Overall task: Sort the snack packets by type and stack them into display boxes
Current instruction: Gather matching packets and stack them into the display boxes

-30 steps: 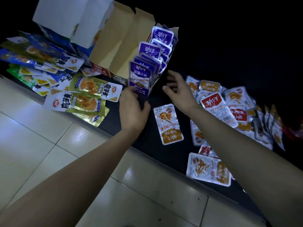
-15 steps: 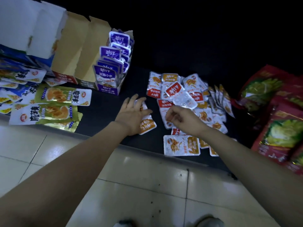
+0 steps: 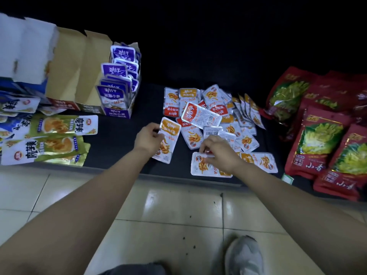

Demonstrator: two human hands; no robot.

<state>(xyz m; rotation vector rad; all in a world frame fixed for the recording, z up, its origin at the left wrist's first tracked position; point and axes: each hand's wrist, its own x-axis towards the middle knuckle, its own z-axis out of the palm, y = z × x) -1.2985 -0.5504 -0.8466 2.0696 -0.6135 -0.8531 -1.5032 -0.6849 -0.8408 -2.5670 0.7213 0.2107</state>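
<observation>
1. Your left hand [image 3: 150,138] grips 1 orange packet [image 3: 168,143], long axis pointing away from you.
2. Your right hand [image 3: 220,153] curls over the near packet [image 3: 206,167], which lies crosswise; grip unclear.
3. The box [image 3: 117,113] sits far-left, nearer your left hand; the pile [image 3: 214,112] lies just beyond your right.

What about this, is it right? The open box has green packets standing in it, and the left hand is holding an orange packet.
Not quite. The packets standing in the open box are purple, not green, as the head view shows. The rest is right: the left hand is holding an orange packet.
</observation>
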